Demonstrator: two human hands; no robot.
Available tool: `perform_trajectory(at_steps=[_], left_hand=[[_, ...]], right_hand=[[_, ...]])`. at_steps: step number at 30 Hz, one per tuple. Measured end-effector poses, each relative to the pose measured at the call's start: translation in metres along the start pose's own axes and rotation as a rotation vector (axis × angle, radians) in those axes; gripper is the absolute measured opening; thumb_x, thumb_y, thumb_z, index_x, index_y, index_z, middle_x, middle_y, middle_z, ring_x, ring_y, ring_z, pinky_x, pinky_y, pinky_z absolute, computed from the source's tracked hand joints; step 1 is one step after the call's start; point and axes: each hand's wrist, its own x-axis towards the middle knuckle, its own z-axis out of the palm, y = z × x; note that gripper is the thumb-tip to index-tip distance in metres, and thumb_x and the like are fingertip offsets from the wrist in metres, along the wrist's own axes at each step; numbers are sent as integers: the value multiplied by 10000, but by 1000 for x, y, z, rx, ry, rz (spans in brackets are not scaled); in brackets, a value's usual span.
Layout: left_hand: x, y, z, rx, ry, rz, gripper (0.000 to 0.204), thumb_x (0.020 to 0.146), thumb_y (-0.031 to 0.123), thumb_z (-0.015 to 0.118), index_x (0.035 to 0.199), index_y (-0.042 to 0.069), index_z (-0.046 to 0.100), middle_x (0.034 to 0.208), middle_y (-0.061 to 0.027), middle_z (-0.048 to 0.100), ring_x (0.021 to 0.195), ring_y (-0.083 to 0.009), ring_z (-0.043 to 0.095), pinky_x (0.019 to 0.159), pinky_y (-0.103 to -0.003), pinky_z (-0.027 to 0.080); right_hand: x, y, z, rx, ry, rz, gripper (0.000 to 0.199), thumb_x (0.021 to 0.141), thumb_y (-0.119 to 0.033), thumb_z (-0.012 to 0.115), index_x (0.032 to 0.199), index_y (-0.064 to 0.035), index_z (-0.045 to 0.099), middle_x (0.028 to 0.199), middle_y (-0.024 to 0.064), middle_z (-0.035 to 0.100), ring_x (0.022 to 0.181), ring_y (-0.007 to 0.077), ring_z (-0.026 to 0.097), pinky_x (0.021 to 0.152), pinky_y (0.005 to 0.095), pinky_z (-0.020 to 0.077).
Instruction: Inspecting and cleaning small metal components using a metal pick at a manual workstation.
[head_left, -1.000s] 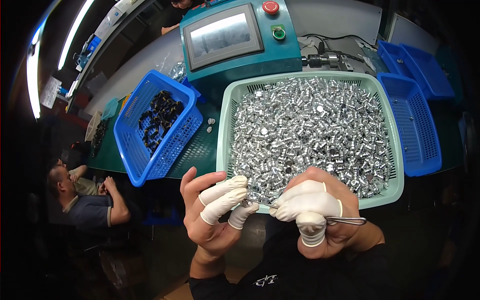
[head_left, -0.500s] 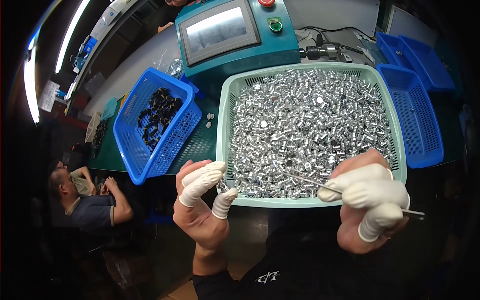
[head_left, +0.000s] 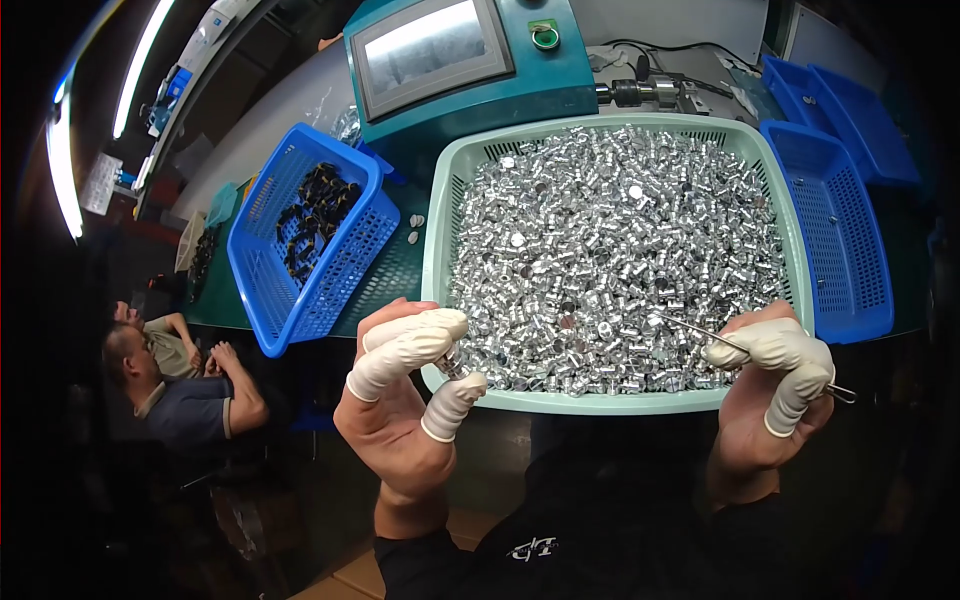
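My left hand (head_left: 405, 385), white finger cots on its fingers and thumb, pinches a small silver metal part (head_left: 452, 364) over the near left rim of a pale green basket (head_left: 432, 250). The part is half covered by the fingers. Across the basket's near right corner, my right hand (head_left: 775, 385), also in finger cots, grips a thin metal rod (head_left: 705, 335). A bent loop shows at the rod's rear end, and its front tip points left over the heap. Many small silver metal parts (head_left: 600, 260) fill the basket.
A blue basket (head_left: 375, 225) with black pieces stands to the left, small pale discs (head_left: 414, 230) beside it. Behind is a teal machine (head_left: 560, 85) with a screen. Blue trays (head_left: 840, 235) lie at right. Two people (head_left: 190, 390) sit at far left.
My right hand has moved right with the rod, its fingers drawn closer together. My left hand still pinches the part, slightly higher and further right. The view has shifted a little.
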Motion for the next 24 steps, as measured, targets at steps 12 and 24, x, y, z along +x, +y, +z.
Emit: perform_trajectory(at_steps=[12, 24], left_hand=[[14, 13, 47, -69, -97, -88, 419, 673, 87, 848, 1023, 54, 621, 964, -105, 661, 966, -243, 577, 924, -394, 434], [33, 15, 108, -92, -176, -117, 492, 619, 104, 877, 1032, 77, 611, 917, -55, 588, 848, -206, 541, 754, -317, 442]], right_hand=[[-9, 23, -48, 29, 120, -72, 486, 1041, -388, 322, 917, 30, 536, 752, 165, 625, 647, 212, 541, 586, 317, 465], [-17, 39, -88, 102, 151, 20, 405, 1036, -374, 348, 978, -8, 512, 806, 196, 612, 629, 203, 511, 590, 338, 461]])
